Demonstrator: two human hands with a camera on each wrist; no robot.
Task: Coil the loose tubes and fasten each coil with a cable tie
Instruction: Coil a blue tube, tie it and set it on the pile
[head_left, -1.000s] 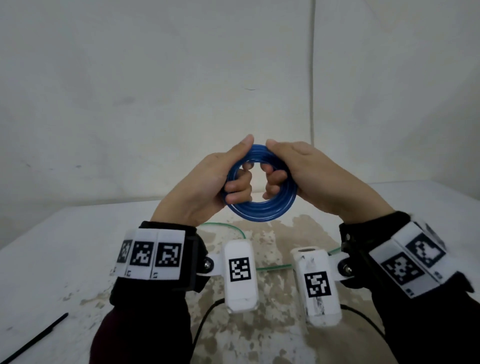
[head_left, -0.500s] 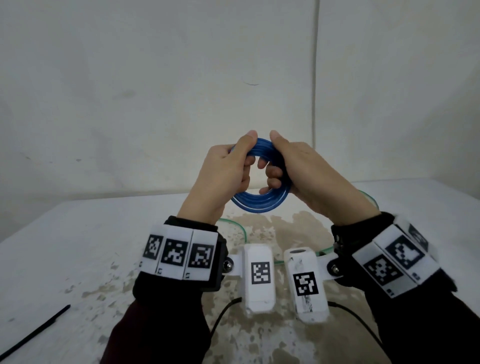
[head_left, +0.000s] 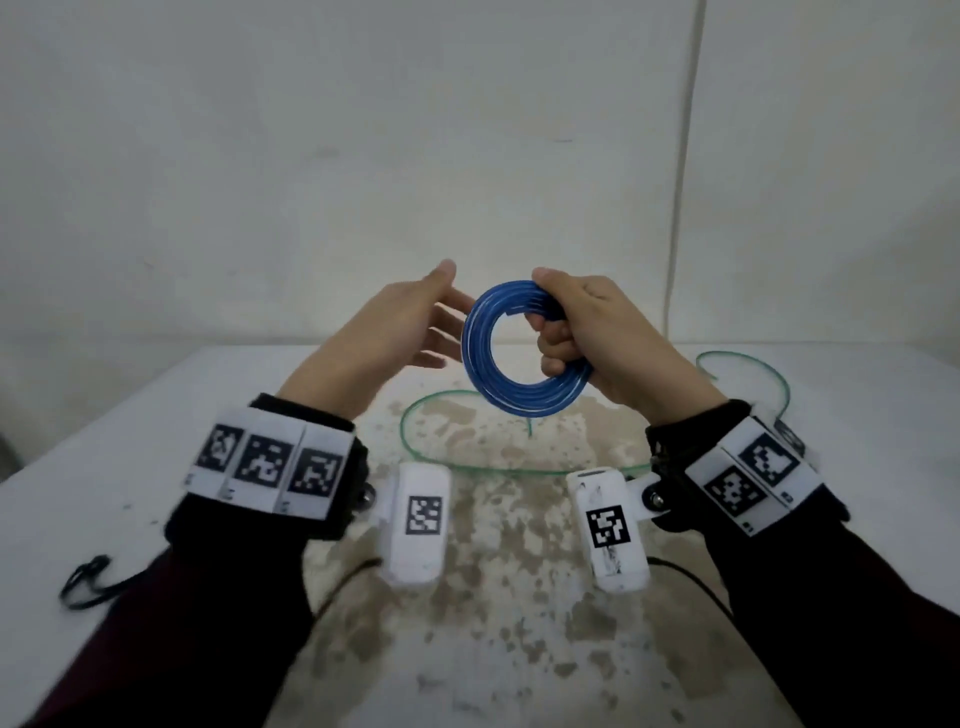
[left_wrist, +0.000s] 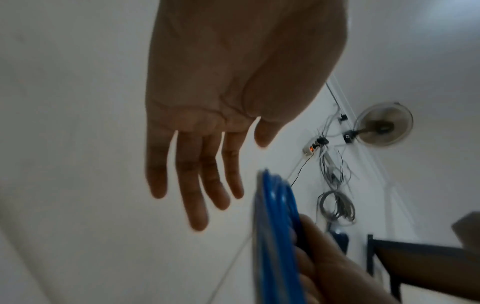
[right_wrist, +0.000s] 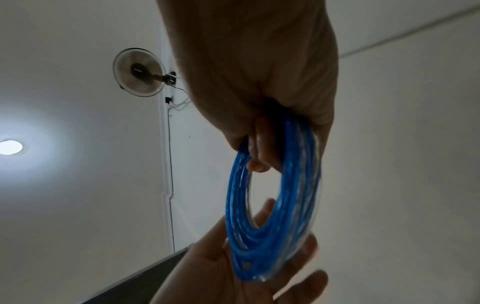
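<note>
Head view: green tube (head_left: 415, 415) on table (head_left: 130, 467) beneath blue coil (head_left: 498, 384).

Left hand (head_left: 400, 327) released blue coil (head_left: 519, 358), fingers now spread, seemingly just clear; right hand (head_left: 597, 332) holds alone.

Dim, flat light; ceiling lamp (right_wrist: 10, 147) glares; left hand (head_left: 395, 332) motion-blurred; wide-angle edges bend.

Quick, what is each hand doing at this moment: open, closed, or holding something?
Left hand: open, fingers straight, holding nothing.
Right hand: closed, fingers curled through the blue tube coil, holding it up.
</note>
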